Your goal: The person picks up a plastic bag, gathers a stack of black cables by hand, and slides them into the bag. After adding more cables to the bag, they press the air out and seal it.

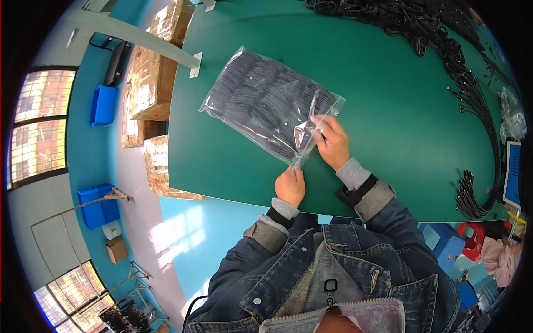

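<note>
A clear plastic bag (261, 102) lies on the green table, filled with rows of dark bundled cables. Its near right end faces me. My left hand (290, 186) is closed on the bag's near corner, thumb on top, at the table's front edge. Farther right, my right hand (332, 143) grips the same end of the bag, with thumb and forefinger pinching the creased film. Bright glare on the plastic hides part of the cables beneath.
Heaps of black cables (383, 16) line the table's far right, and a long cable bundle (488, 133) curves down its right side. A screen (512, 172) stands at the right edge. Taped cardboard boxes (150, 83) are stacked left of the table (222, 166), beside a white post (144, 41).
</note>
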A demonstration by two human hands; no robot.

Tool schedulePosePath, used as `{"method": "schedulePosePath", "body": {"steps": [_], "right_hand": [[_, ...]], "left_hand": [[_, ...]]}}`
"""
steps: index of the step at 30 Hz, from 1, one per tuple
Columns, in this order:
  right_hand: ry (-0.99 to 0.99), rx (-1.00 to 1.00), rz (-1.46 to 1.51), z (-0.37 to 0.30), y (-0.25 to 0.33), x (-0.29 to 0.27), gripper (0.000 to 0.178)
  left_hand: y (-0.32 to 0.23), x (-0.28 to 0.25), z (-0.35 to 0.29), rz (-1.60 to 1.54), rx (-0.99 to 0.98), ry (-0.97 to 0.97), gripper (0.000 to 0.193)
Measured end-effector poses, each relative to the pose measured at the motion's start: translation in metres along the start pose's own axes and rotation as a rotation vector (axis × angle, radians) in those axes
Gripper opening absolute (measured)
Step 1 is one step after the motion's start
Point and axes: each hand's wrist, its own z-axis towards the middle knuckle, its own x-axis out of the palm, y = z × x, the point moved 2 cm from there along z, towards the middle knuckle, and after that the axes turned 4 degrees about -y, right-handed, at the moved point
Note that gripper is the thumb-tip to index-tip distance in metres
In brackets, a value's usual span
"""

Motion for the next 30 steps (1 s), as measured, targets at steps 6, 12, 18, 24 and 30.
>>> {"method": "schedulePosePath", "body": {"steps": [6, 12, 18, 24, 30], "right_hand": [[0.026, -0.115, -0.378, 0.021, 0.001, 0.004, 0.039], [0.082, -0.212, -0.299, 0.012, -0.009, 0.015, 0.036], [0.019, -0.193, -0.325, 0.022, -0.011, 0.023, 0.035], [0.037, -0.251, -0.327, 0.02, -0.021, 0.022, 0.033], [0.108, -0.16, -0.321, 0.022, -0.011, 0.017, 0.033]], "left_hand": [[0.001, -0.001, -0.002, 0.002, -0.008, 0.023, 0.032], [0.002, 0.0, 0.0, 0.0, 0.016, 0.022, 0.032], [0.0, -0.001, 0.001, 0.015, 0.023, 0.034, 0.033], [0.002, 0.0, 0.0, 0.009, 0.026, 0.044, 0.033], [0.001, -0.001, 0.003, 0.031, 0.043, 0.04, 0.032]]}}
